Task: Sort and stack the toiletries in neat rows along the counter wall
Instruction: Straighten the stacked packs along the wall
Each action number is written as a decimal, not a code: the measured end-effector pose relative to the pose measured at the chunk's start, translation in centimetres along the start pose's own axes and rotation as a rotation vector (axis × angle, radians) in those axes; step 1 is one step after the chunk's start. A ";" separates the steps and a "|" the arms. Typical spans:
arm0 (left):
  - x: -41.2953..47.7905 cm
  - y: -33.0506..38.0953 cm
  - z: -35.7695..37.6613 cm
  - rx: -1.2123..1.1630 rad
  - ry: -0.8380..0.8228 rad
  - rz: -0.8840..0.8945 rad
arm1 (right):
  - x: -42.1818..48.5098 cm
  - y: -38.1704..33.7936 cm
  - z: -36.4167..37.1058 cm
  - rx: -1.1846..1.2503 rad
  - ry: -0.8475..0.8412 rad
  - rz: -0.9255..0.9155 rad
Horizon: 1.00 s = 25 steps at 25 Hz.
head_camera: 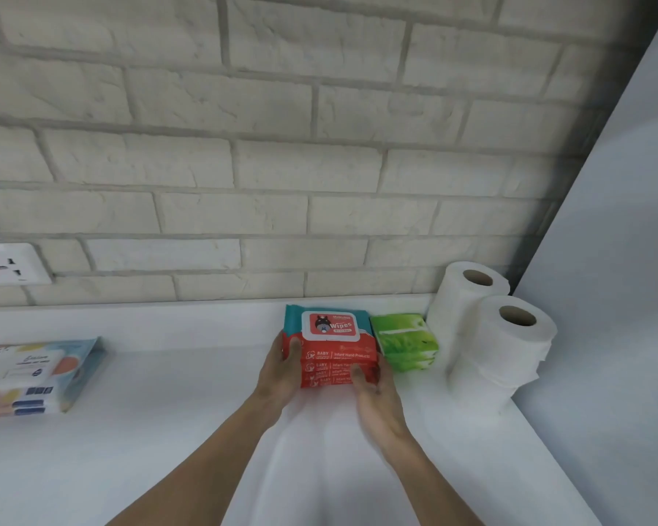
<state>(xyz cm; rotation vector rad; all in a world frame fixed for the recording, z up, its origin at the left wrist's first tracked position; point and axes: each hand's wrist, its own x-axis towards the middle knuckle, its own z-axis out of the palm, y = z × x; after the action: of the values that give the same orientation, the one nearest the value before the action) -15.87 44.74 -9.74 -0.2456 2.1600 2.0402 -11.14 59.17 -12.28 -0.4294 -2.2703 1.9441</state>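
now your left hand (pixel 282 368) and right hand (pixel 377 396) each grip a side of the wipes stack (pixel 335 351), thumbs on its front, likely to square the packs. it sits on the counter (pixel 168 430) near the wall (pixel 244 165), just beside the green packs (pixel 405 341) (rolls (pixel 509 343) fill the corner). pastel packs (pixel 35 377) lie well left, unsorted.

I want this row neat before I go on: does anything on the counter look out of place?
The pastel wipes stack on the far left lies apart from the others, off the wall and turned at an angle. The red wipes stack, green packs and toilet rolls sit together at the right.
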 end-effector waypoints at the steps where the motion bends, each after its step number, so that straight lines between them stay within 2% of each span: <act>1: 0.2 -0.1 0.1 -0.006 0.013 0.001 | 0.3 0.0 0.0 0.003 -0.005 -0.004; 8: 0.8 -1.1 -0.6 0.028 0.051 0.021 | 1.8 0.7 1.2 0.007 -0.018 -0.019; 14: 0.7 -1.4 -2.7 -0.012 0.067 0.041 | 2.9 0.9 3.0 0.023 -0.102 0.004; 25: 1.1 -2.5 -9.6 -0.011 0.149 0.042 | 1.0 -1.7 8.9 -0.225 -0.253 -0.075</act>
<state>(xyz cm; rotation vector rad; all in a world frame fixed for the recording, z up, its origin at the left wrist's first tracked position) -16.37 35.01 -11.85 -0.3678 2.2581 2.1191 -14.77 50.80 -12.15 -0.1198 -2.6333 1.8041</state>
